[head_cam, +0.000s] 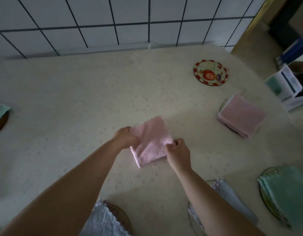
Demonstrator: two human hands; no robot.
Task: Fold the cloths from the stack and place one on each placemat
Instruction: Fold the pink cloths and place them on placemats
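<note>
White tiles with dark grout back our cream bench (70,99), and at the centre of the frame we pinch a pink cloth (150,142), our left hand (126,137) gripping its left edge and our right hand (179,153) its right edge, the lower part hanging folded between them. At the right another folded pink cloth (241,116) lies on a placemat (223,104), a round red-rimmed placemat (210,72) sits bare above it, and a green cloth (287,193) covers a mat at lower right.

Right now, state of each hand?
Left hand: grips the folded pink terry cloth at its left edge.
Right hand: pinches the same cloth's right edge.
</note>
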